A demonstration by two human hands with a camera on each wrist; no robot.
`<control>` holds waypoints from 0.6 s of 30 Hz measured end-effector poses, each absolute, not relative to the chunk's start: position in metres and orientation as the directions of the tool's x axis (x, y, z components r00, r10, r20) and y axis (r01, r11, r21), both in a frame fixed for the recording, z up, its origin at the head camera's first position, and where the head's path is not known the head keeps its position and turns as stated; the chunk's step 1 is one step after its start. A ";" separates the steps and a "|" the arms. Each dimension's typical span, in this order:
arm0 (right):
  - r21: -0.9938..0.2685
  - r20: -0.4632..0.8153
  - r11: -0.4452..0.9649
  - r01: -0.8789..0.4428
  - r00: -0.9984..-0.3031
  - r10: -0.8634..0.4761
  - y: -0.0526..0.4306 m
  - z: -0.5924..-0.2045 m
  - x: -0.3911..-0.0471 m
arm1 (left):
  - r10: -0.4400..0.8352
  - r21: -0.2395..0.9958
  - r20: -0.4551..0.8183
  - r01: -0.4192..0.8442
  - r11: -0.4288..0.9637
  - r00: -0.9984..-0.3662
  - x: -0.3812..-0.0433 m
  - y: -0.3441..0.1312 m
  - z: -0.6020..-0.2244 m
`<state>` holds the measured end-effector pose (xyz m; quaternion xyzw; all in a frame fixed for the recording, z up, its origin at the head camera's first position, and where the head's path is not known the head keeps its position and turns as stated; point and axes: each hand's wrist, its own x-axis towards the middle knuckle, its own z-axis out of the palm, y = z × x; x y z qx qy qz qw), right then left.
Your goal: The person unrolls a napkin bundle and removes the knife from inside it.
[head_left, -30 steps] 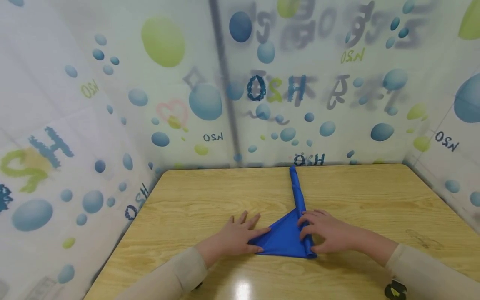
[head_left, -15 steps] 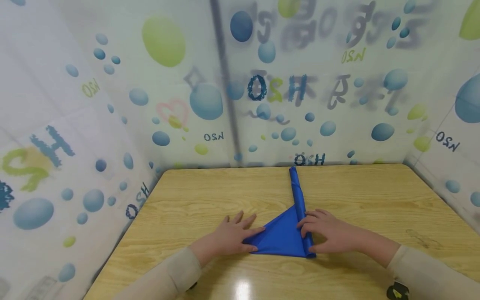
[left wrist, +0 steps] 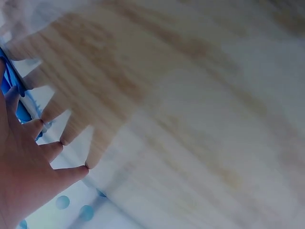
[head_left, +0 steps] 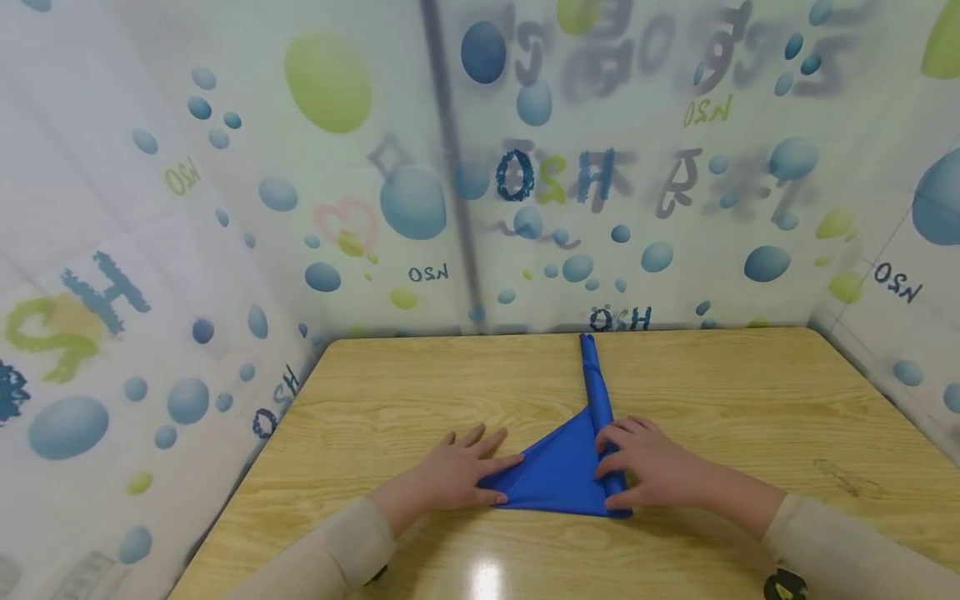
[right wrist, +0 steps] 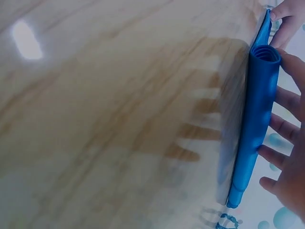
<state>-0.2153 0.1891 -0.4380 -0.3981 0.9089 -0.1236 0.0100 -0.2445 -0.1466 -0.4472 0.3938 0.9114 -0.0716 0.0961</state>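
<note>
A thin blue cloth (head_left: pixel 558 467) lies on the table, partly wound into a long narrow roll (head_left: pixel 594 379) that runs to the far edge. Its flat part makes a triangle left of the roll. My left hand (head_left: pixel 461 471) rests with fingers spread at the triangle's left corner, index finger and thumb touching it. My right hand (head_left: pixel 656 467) holds the near part of the roll, with bent fingers over it and the thumb at its near end. In the right wrist view, the end of the roll (right wrist: pixel 263 114) shows several wound layers. The left wrist view catches only a sliver of cloth (left wrist: pixel 21 112).
The wooden table (head_left: pixel 405 375) reaches back to a white curtain (head_left: pixel 360 183) printed with blue and green dots. Similar sheets hang at both sides. A glare spot (head_left: pixel 486 575) shines near the front of the tabletop.
My left hand has slid a little to the left, and the cloth's left corner has shifted with it. The right thumb has moved from beside the roll onto its near end.
</note>
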 end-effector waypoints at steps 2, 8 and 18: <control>-0.233 0.073 0.661 -0.713 -0.691 -0.719 0.190 -0.438 -0.216 | 0.705 -0.066 -0.230 0.733 0.677 -0.671 -0.245 -0.148 -0.449; -0.243 0.039 0.694 -0.678 -0.721 -0.691 0.194 -0.439 -0.214 | 0.707 -0.079 -0.232 0.737 0.671 -0.668 -0.246 -0.150 -0.451; -0.306 -0.019 0.704 -0.641 -0.735 -0.678 0.197 -0.437 -0.209 | 0.720 -0.048 -0.225 0.746 0.664 -0.656 -0.244 -0.156 -0.449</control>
